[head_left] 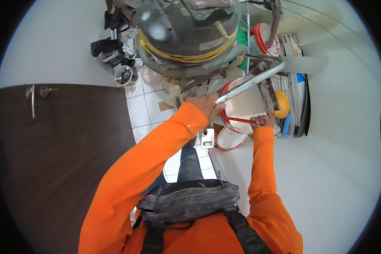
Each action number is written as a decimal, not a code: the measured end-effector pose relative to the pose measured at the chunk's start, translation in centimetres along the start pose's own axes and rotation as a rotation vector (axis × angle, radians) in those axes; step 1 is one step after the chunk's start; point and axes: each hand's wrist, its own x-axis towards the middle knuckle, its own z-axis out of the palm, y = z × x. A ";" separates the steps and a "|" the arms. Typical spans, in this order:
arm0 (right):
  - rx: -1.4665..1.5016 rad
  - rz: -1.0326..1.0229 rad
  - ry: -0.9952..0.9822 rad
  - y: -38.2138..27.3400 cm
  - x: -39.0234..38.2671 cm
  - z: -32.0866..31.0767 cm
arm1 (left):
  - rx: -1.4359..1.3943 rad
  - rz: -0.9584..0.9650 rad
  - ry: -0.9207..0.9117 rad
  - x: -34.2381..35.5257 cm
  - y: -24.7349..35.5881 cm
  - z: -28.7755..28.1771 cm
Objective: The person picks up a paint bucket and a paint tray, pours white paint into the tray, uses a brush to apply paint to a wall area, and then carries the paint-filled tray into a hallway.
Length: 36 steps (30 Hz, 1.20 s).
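My left hand point(205, 106) is closed on the lower end of a shiny metal tube point(249, 84), just left of a white bucket point(241, 109) with a red rim. My right hand point(261, 120) is closed on a red bar point(237, 120) that crosses the bucket's lower part. A dusty brown board point(267, 95) stands at the bucket's right side, just above that hand. A round red-edged lid point(230, 139) and a small metal can point(207, 138) lie below the bucket.
A large grey vacuum point(182, 25) with coiled hose stands ahead. Clutter point(114, 38) lines the tiled floor point(137, 110), a dark door point(59, 148) is left, and boards point(296, 114), a yellow helmet point(283, 103) and a red-rimmed bucket point(264, 36) stand right.
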 end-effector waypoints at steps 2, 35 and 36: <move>0.021 -0.092 -0.069 -0.9 -1.8 -2.4 | -0.014 0.004 0.022 -0.3 0.0 -0.1; 0.061 0.034 0.200 26.3 -35.9 -29.1 | 0.206 -0.029 -0.249 1.8 3.1 -0.2; -0.272 -0.150 0.131 31.4 -34.3 -34.6 | 0.232 0.007 -0.225 2.2 2.5 1.2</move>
